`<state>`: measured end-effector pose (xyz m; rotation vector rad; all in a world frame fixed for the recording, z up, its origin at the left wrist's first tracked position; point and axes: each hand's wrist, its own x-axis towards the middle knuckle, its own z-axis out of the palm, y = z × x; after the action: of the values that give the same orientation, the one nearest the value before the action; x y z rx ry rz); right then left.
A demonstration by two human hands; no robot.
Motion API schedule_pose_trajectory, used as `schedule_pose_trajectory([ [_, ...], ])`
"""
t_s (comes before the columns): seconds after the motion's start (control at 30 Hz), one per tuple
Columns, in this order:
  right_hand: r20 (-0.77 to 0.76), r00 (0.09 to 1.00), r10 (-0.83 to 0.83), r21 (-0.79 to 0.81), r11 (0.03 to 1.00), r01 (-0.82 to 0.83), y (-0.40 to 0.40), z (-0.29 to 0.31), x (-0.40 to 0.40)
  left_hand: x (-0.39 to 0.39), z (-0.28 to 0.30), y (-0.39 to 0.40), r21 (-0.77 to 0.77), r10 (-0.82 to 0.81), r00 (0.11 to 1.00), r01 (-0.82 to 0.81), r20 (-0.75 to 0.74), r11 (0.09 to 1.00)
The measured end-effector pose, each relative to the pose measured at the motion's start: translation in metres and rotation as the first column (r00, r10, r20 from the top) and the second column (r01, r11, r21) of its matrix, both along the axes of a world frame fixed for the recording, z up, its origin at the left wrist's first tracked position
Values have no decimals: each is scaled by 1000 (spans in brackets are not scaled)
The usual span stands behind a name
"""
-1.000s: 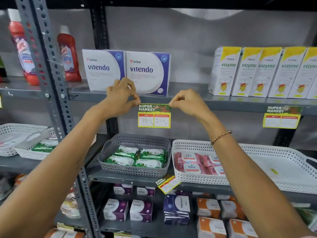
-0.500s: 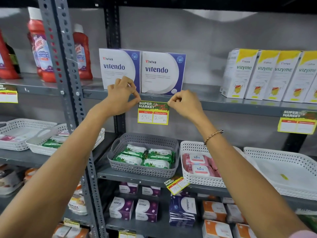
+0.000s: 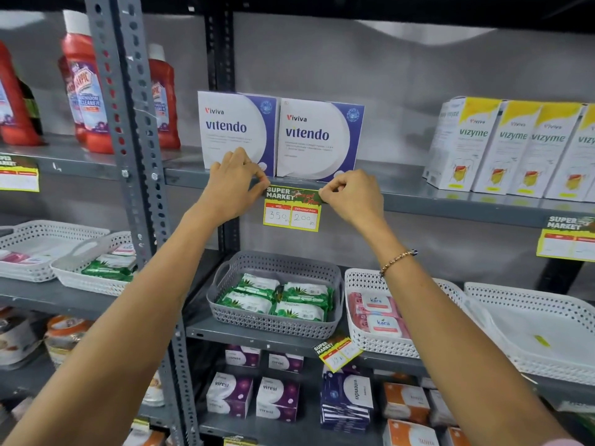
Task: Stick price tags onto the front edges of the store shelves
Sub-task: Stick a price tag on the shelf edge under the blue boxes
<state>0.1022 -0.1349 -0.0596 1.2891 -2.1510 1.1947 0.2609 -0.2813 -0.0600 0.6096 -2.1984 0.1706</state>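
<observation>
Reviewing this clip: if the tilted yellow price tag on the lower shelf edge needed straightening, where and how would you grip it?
Likely by its lower free corner, coming from the front and below. The tilted yellow price tag sits askew on the grey lower shelf edge, its bottom hanging clear under the edge, so a thumb-and-finger pinch fits there. The white perforated basket crowds its upper right.

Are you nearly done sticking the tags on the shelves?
Partly. Done: a tag under the Vizyme boxes, one at far left, and a crooked tag on the lower shelf. In hand: both hands, left and right, pinch the 350/200 tag against the shelf edge. Left: pressing it flat.
</observation>
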Motion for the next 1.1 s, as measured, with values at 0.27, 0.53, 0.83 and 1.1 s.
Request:
schedule_pose_trajectory([
  [0.27,44,999,19,-2,1000,-19,-3,-2,-3,-1,-7,0,-55,53,999,-54,-11,997],
  [0.53,17,999,46,-83,996,-44,-5,-7,-3,-2,-8,-3,-59,19,998,-23,-57,998],
  [0.83,-5,1000,27,-99,995,-27,-5,-9,-5,-6,-9,-4,-57,3,999,-5,-47,998],
  [1.1,68,990,125,-148,982,-114,-4,-4,-4,-3,-5,-7,-40,-14,999,12,-51,999],
])
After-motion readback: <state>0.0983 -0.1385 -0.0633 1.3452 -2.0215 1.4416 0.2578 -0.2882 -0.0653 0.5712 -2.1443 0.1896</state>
